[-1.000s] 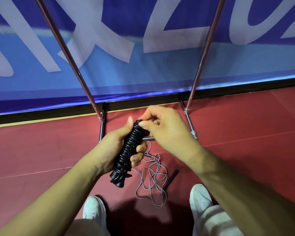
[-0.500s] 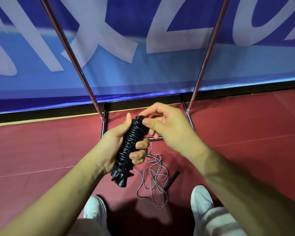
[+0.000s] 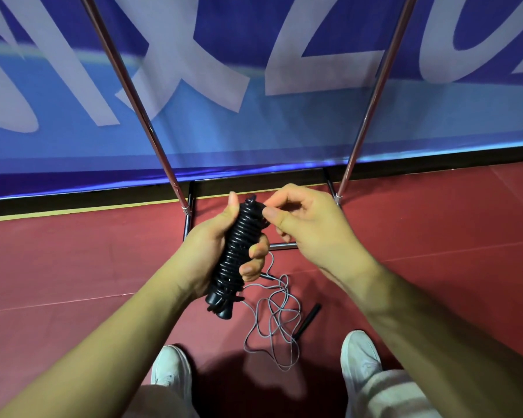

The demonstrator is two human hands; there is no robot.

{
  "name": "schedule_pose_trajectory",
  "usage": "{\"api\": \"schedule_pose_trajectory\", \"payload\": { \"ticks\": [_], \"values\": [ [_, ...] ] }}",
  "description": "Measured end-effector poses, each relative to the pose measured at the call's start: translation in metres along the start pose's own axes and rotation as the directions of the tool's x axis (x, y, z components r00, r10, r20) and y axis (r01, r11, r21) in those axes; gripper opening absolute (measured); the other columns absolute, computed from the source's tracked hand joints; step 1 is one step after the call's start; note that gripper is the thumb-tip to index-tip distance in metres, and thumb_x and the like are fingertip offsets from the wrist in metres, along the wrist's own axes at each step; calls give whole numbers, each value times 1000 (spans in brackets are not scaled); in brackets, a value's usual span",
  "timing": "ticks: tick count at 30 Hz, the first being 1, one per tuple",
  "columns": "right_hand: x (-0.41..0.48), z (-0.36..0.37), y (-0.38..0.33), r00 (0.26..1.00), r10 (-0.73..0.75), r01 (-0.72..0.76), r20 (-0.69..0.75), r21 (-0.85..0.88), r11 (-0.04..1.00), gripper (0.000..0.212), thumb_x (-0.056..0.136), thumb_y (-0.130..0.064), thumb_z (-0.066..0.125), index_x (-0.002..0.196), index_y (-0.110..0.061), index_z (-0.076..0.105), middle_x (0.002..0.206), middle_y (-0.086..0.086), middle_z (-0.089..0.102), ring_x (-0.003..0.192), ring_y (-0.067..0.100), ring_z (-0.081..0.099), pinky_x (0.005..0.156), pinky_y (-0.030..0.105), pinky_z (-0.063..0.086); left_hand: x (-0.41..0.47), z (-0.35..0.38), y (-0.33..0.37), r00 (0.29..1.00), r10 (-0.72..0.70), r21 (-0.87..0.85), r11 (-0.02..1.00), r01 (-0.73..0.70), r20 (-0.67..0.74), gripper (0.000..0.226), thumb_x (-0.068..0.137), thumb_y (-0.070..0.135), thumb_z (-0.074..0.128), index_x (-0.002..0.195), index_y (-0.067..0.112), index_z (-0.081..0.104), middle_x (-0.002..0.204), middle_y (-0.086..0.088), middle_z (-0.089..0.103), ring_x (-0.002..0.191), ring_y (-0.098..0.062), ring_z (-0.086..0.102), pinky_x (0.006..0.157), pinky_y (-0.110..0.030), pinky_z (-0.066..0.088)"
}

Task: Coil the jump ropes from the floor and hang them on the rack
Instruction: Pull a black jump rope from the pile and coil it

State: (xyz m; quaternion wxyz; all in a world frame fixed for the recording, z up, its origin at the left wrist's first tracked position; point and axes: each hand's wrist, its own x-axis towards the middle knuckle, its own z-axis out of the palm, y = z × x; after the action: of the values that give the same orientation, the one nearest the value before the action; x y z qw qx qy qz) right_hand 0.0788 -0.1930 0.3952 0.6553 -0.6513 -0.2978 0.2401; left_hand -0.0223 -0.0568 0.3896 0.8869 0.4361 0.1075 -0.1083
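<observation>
Red floor (image 3: 73,267) below me; a thin grey rope (image 3: 277,324) lies tangled between white shoes (image 3: 171,369). My left fingers (image 3: 257,248) grip a black rope (image 3: 239,245) wound into tight glossy ridges; right fingers (image 3: 274,214) pinch its top. Shiny rack poles (image 3: 133,95) beyond.

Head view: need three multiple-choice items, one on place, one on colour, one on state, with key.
1. Where is the grey rope? A. loose on the red floor B. hung on the rack C. on a chair
2. What colour is the held rope? A. white B. black C. yellow
3. How is the held rope arranged? A. stretched straight B. wound in tight turns C. knotted to a pole

1 A: it lies tangled by the white shoes.
2 B: it is black throughout.
3 B: stacked turns show in the left hand, the right hand pinching the top.
</observation>
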Motion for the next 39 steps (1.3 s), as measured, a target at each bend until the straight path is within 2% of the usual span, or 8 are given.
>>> {"api": "schedule_pose_trajectory", "payload": {
  "ticks": [5, 9, 14, 23, 28, 32, 36, 39],
  "values": [
    [1, -3, -3, 999, -50, 51, 20, -107, 993, 8, 86, 5, 66, 79, 3, 63, 82, 11, 56, 56, 10, 53, 54, 20, 43, -2, 0, 0, 996, -83, 145, 986, 80, 20, 60, 90, 64, 32, 107, 13, 58, 61, -10, 46, 41, -18, 43, 46, -25, 37],
    [2, -2, -3, 999, 12, -5, 52, -121, 993, 11, 86, 3, 67, 79, -5, 66, 74, 12, 61, 56, 16, 58, 48, 26, 46, -3, -2, -1, 992, -116, 121, 987, 108, 54, 59, 88, 64, 37, 106, 11, 56, 60, -10, 46, 41, -18, 44, 47, -26, 41],
    [8, -7, -10, 978, 18, -18, 207, -4, 1000, 39, 90, 8, 59, 117, -19, 65, 71, 9, 55, 55, 14, 55, 53, 24, 51, -4, -6, 3, 982, -145, 63, 988, 138, 124, 65, 94, 66, 26, 102, 14, 64, 62, -8, 43, 41, -16, 43, 47, -25, 40],
    [9, -6, -6, 987, 75, -66, 141, -62, 996, 18, 87, 9, 63, 80, -8, 65, 61, 9, 59, 50, 14, 55, 52, 27, 51, -3, -8, -2, 971, -181, 7, 983, 183, 157, 64, 94, 66, 28, 106, 10, 59, 70, -8, 49, 42, -17, 47, 48, -24, 41],
    [18, -20, -21, 940, 214, -243, 264, 82, 967, 21, 93, -20, 62, 94, 0, 70, 68, 10, 57, 55, 18, 52, 49, 25, 45, -1, -1, 10, 995, -104, 144, 984, 103, -1, 61, 91, 61, 41, 111, 5, 54, 81, -13, 56, 52, -24, 54, 43, -26, 47],
    [21, -26, -25, 946, 173, -143, 275, -128, 981, 11, 86, -7, 71, 94, -3, 75, 73, 11, 62, 56, 10, 49, 51, 23, 42, -3, 4, 13, 990, 12, 382, 923, 42, -139, 57, 91, 53, 44, 113, 1, 55, 81, -17, 66, 66, -31, 64, 54, -33, 55],
    [21, -28, -24, 961, 173, -149, 217, -123, 981, 7, 80, -1, 74, 83, -7, 75, 71, 10, 64, 59, 12, 51, 52, 21, 42, -4, 3, 14, 974, 156, 559, 828, -37, -167, 43, 92, 41, 55, 110, 2, 55, 89, -14, 72, 72, -30, 68, 67, -35, 58],
    [22, -23, -22, 971, 179, -179, 159, -15, 984, 10, 84, -3, 70, 80, -11, 71, 67, 5, 61, 58, 11, 52, 53, 23, 40, -2, 8, 16, 957, 236, 684, 727, -61, -166, 42, 86, 38, 63, 111, 5, 56, 82, -10, 70, 67, -29, 66, 56, -27, 52]
  ]
}}
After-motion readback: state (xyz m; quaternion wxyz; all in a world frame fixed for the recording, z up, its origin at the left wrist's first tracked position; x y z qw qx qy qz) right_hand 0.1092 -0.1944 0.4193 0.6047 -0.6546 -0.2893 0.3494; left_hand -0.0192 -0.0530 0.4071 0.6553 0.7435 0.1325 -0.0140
